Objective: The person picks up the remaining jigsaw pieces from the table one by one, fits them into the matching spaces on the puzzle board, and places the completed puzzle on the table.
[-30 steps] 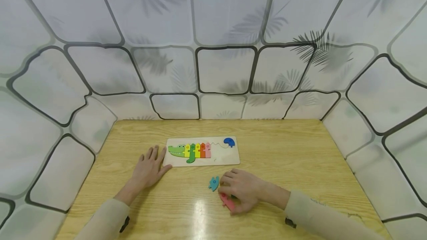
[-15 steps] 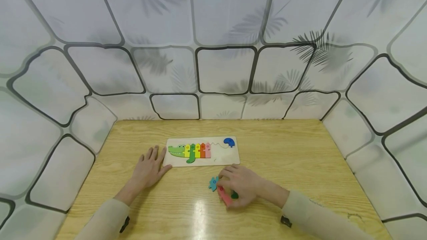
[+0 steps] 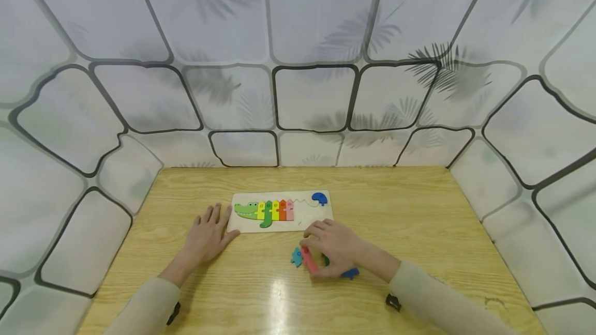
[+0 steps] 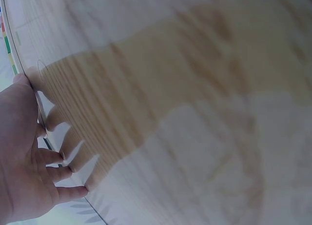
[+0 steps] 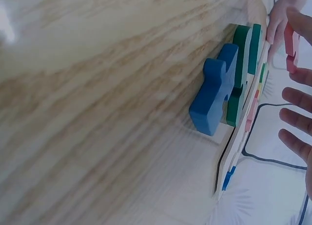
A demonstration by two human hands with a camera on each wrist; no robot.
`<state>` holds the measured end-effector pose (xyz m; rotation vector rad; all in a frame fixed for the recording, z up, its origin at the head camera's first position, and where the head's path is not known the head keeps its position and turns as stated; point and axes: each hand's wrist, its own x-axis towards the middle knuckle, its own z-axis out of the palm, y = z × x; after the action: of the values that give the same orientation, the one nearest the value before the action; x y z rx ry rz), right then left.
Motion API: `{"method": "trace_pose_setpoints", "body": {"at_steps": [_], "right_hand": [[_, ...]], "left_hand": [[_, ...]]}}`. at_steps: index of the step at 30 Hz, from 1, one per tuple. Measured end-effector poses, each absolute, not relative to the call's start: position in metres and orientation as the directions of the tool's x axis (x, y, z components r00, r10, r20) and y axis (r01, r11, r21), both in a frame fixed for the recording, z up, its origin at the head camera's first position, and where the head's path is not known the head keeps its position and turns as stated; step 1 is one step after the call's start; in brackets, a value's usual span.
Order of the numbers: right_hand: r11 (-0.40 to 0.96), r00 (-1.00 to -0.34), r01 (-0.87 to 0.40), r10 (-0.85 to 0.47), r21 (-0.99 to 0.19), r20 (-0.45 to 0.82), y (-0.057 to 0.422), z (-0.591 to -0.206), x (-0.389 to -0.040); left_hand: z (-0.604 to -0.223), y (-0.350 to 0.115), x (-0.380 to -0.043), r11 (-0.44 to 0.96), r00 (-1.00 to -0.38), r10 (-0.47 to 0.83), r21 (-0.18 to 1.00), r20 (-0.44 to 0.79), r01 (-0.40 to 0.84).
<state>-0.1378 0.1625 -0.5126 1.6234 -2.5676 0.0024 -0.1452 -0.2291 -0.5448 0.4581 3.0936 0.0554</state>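
Note:
My left hand (image 3: 206,234) lies with fingers spread on the table, fingertips at the left edge of the wooden puzzle board (image 3: 313,220). On the board, a crocodile's green head (image 3: 246,211) and several coloured segments stand joined in a row, with a blue piece (image 3: 319,199) at the upper right. My right hand (image 3: 337,247) pinches a pinkish-red puzzle piece (image 3: 309,260) between thumb and fingers, just in front of the board. In the right wrist view this piece (image 5: 291,45) shows raised above the loose pieces.
Left of the held piece is a teal puzzle piece (image 3: 296,257). A blue piece (image 5: 212,93) and a green piece (image 5: 240,54) lie on the table under my right hand, partly hidden in the head view. Patterned white panels (image 3: 309,97) enclose the wooden table (image 3: 396,195).
My right hand has picked up the pinkish-red piece and moved away from me, toward the board, uncovering the blue piece below it. My left hand stays put.

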Motion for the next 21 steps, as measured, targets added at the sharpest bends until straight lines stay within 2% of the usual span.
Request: {"method": "trace_pose_setpoints", "body": {"at_steps": [12, 21], "right_hand": [[0.5, -0.488, -0.864, -0.862, 0.067, 0.14, 0.159, -0.51, -0.147], [0.514, -0.49, -0.853, -0.848, 0.088, 0.202, 0.156, -0.511, -0.159]], "left_hand": [[-0.544, -0.229, -0.145, 0.956, -0.956, 0.292, 0.042, -0.003, 0.292], [-0.544, -0.23, -0.145, 0.956, -0.956, 0.293, 0.041, -0.006, 0.292]]}}
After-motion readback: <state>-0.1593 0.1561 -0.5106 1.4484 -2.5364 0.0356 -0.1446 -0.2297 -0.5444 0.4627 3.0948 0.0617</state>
